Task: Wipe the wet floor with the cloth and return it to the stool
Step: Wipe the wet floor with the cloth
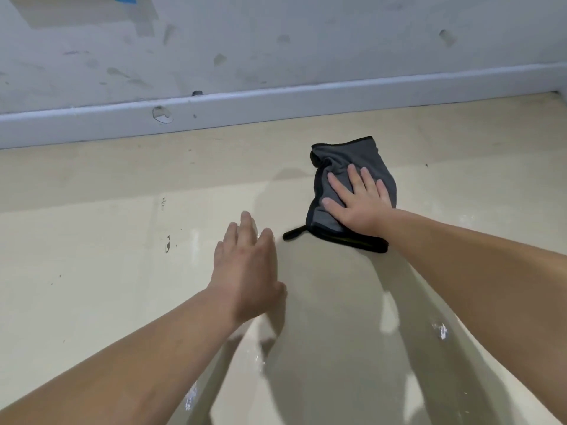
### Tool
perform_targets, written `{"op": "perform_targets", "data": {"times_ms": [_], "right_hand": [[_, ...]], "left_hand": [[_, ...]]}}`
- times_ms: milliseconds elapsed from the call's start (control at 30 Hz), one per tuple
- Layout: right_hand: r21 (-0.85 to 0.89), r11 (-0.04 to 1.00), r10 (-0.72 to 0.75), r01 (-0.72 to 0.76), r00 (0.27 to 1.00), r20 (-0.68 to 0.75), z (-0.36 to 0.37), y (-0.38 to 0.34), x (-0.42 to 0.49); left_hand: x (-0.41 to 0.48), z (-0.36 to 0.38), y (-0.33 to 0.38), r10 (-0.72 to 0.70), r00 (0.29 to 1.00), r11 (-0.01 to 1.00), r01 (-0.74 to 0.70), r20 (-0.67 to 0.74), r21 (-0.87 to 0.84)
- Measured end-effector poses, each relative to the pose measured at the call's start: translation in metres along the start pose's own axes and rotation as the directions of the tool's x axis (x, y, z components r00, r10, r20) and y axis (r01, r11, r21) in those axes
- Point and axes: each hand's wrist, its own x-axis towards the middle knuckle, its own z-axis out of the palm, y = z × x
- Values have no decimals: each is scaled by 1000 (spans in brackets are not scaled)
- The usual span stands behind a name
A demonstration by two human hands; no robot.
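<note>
Right hand (359, 204) flat, fingers spread, palm pressed on grey cloth (346, 167) with black trim. Cloth crumpled on beige floor (92, 240), near white baseboard (276, 102), black loop sticking out at its near left corner. Left hand (248, 271) open, fingers together, palm down just above or on floor, holding nothing; blurred, contact unclear. Left hand sits nearer camera, left of cloth, apart from it. Shiny wet patches on floor between forearms. Scuffed grey wall (276, 41) above baseboard.
</note>
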Motion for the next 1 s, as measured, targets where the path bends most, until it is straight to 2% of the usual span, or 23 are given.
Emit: {"op": "perform_targets", "data": {"times_ms": [67, 133, 233, 400, 533, 667, 833, 900, 1000], "right_hand": [[39, 999, 16, -11, 992, -125, 11, 8, -11], [104, 991, 103, -81, 967, -231, 24, 17, -28], [95, 981, 188, -170, 951, -247, 36, 45, -60], [95, 984, 174, -153, 944, -280, 71, 74, -149], [83, 994, 87, -72, 976, -197, 92, 87, -221], [38, 999, 5, -1, 994, -111, 88, 116, -238], [45, 981, 183, -187, 980, 77, 46, 159, -182], [58, 962, 259, -267, 959, 119, 31, 174, -155], [121, 932, 324, -342, 935, 142, 9, 193, -122]], "left_hand": [[3, 0, 13, 21, 1000, 999, -21, 6, 47], [8, 0, 28, 45, 999, 996, -46, 11, 77], [19, 0, 58, 113, 992, 987, -118, 52, 110], [28, 13, 111, 247, 966, 959, -255, 73, 126], [27, 33, 140, 350, 924, 904, -376, 154, 201], [31, 38, 165, 396, 887, 849, -452, 238, 274], [64, 23, 201, 313, 917, 880, -378, 249, 287], [73, 20, 208, 268, 934, 909, -327, 237, 260], [77, 22, 216, 269, 939, 897, -325, 213, 301]]}}
